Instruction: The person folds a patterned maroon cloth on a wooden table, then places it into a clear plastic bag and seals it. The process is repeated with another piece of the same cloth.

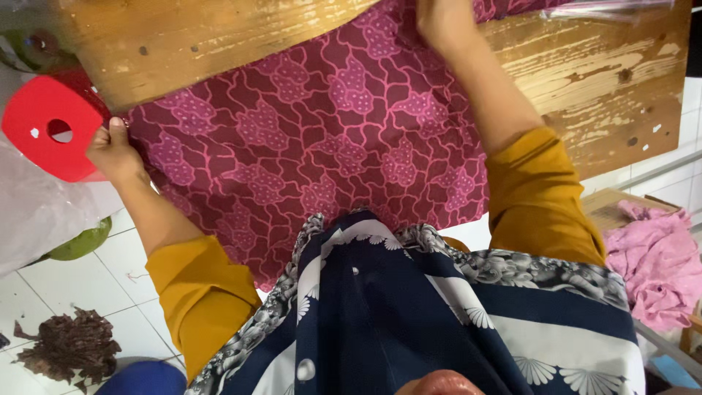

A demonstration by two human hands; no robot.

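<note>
A maroon cloth with a pink leaf pattern (329,132) lies spread over a worn wooden table (585,80) and hangs off its near edge. My left hand (113,150) pinches the cloth's left edge, thumb up, beside a red plastic stool. My right hand (442,22) rests on the cloth near the top of the view, partly cut off by the frame. Both arms wear mustard-yellow sleeves. A dark blue and white patterned scarf hangs down in front of me.
A red stool with a round hole (47,128) stands at the left. Beside it are a clear plastic bag (36,212) and a green round fruit (84,241). Brown scraps (69,344) lie on the white tiled floor. Pink crumpled cloth (654,256) sits at right.
</note>
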